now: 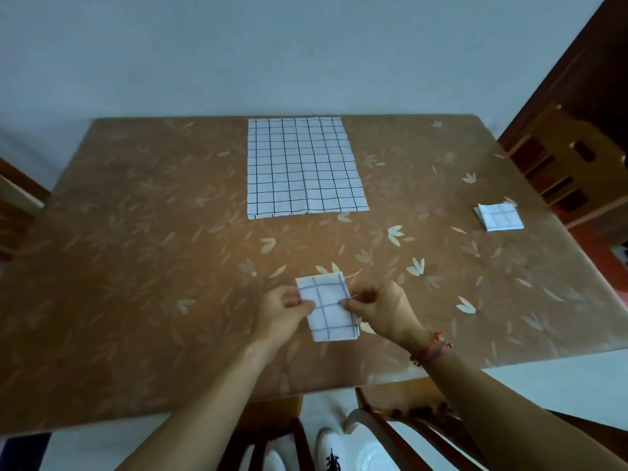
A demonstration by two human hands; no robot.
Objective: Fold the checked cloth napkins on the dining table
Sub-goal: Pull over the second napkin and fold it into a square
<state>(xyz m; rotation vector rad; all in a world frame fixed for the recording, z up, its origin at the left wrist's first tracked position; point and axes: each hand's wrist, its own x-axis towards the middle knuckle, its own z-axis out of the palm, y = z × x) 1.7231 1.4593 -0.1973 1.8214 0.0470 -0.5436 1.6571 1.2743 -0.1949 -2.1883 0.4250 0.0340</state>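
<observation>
Step in hand: final fold on small folded napkin [327, 307], lower centre of frame, lying on dining table [136, 266]. Left hand [283, 317] pinches its left edge, thumb on top. Right hand [382, 311] pinches right edge, fingers curled. Finished folded stack [499, 217] at right edge of frame. Flat unfolded napkin [302, 168] at upper centre, untouched. Judgement: next move needs one more half-fold or squaring of edges, then moving piece right onto stack, then reaching far for flat one.
</observation>
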